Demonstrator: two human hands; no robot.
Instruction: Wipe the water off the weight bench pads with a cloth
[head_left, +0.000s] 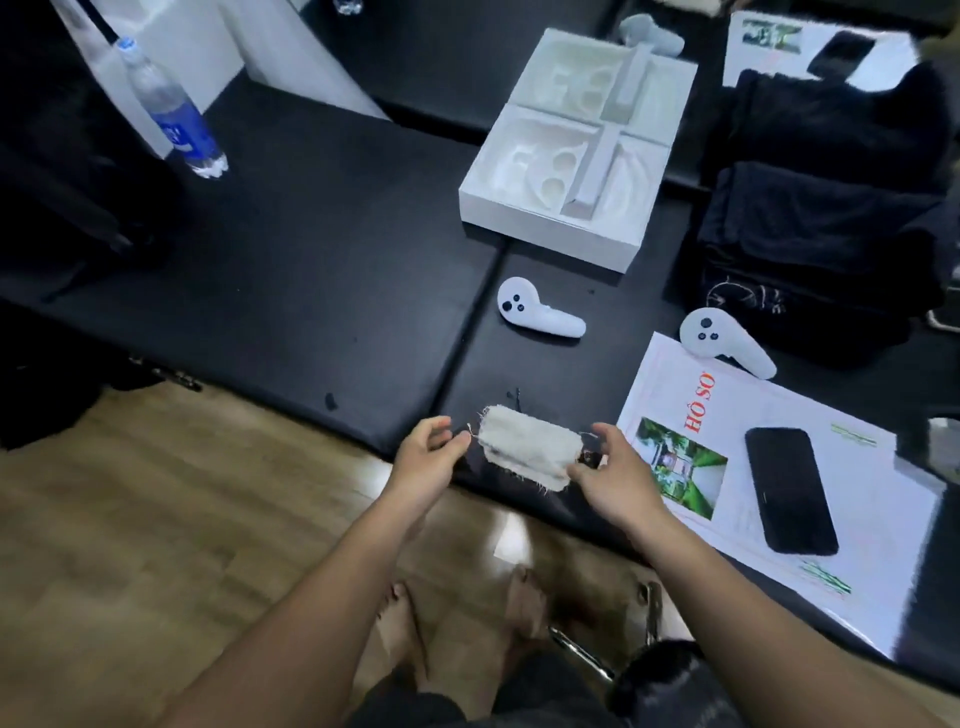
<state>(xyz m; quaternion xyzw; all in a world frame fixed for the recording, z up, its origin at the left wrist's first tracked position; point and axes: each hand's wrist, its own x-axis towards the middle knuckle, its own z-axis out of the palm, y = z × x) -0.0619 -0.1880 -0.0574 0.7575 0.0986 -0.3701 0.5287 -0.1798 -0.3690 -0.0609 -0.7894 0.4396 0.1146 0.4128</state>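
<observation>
The cloth (530, 446) hangs just above the near edge of the black bench pad (311, 291), long axis running ten to four o'clock; the left hand (428, 460) pinches its frayed ten o'clock end, the right hand (610, 470) pinches the four o'clock corner, other fingers curled; a white controller (540, 314) lies at twelve, a folder (841, 467) bearing a phone (789, 488) at three, a bottle (171, 111) at ten.

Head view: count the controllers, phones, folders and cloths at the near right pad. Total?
controllers: 2
phone: 1
folder: 1
cloth: 1
total: 5
</observation>
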